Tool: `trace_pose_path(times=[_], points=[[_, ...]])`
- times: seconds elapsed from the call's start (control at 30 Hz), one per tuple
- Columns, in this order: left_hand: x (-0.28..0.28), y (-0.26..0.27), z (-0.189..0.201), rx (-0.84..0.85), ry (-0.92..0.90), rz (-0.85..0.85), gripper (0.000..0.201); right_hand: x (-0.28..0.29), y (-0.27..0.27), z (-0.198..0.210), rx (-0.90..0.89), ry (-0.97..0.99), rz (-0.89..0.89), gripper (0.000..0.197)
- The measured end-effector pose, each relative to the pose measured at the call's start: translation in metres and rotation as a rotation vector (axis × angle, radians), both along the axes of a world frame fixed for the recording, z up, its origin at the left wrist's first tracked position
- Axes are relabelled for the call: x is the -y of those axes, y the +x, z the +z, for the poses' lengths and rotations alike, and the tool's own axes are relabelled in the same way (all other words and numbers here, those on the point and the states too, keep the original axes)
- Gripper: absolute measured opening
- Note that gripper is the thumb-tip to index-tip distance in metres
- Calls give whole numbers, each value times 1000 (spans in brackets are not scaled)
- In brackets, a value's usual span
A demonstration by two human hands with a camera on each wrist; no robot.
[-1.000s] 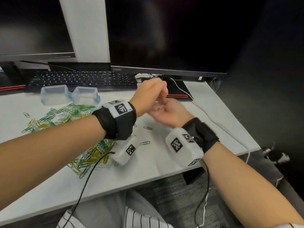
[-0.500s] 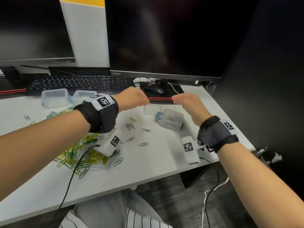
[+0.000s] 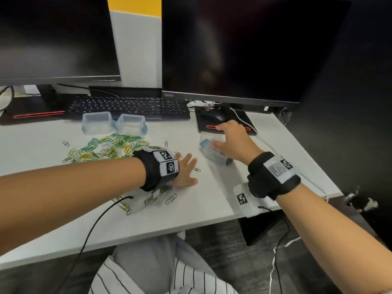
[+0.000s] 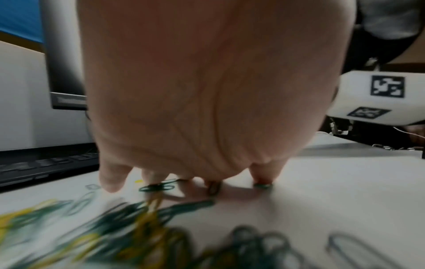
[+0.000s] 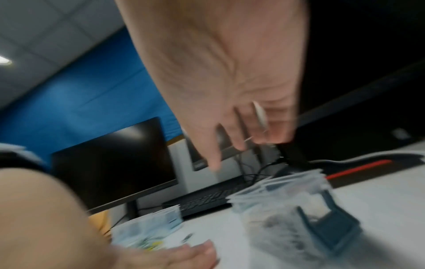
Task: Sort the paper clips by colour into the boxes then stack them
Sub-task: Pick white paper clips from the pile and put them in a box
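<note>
A clear box [image 3: 213, 155] with blue latches sits right of centre and holds greyish clips; the right wrist view shows the box [image 5: 287, 209] blurred. My right hand [image 3: 227, 134] hovers over it, fingers hanging loosely, thumb at its near edge. A silvery streak shows among the right hand's [image 5: 236, 142] fingers, too blurred to name. My left hand [image 3: 188, 166] lies spread on the desk, fingertips pressing on loose clips. In the left wrist view the left hand [image 4: 184, 182] touches green clips [image 4: 158, 187]. A pile of green and yellow clips [image 3: 110, 145] lies to its left.
Two empty clear boxes [image 3: 96, 123] [image 3: 131, 123] stand in front of the keyboard [image 3: 127, 106]. A mouse [image 3: 212, 115] on a black pad lies behind the right hand. Silver clips [image 3: 170, 198] lie near the left wrist. The desk's front edge [image 3: 169, 228] is close.
The hands, joined above the desk a second ago, have parted. The left has dropped flat onto the clips and the right has moved over the latched box.
</note>
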State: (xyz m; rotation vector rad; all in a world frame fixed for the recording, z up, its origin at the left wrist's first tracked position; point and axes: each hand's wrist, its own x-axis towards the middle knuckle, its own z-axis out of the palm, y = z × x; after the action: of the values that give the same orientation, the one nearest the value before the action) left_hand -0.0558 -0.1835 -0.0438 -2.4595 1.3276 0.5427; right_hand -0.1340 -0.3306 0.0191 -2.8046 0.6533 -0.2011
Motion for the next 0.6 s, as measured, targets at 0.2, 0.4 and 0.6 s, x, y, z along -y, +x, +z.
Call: trace_pose_path(times=[0.2, 0.4, 0.6], points=[[-32, 20, 54, -47, 37, -108, 58, -55, -2, -2, -469, 144, 269, 66], [-113, 41, 109, -102, 115, 290, 95, -92, 28, -23, -579, 46, 417, 74], [-147, 40, 55, -257, 38, 446, 111, -123, 56, -32, -521, 90, 488, 71]])
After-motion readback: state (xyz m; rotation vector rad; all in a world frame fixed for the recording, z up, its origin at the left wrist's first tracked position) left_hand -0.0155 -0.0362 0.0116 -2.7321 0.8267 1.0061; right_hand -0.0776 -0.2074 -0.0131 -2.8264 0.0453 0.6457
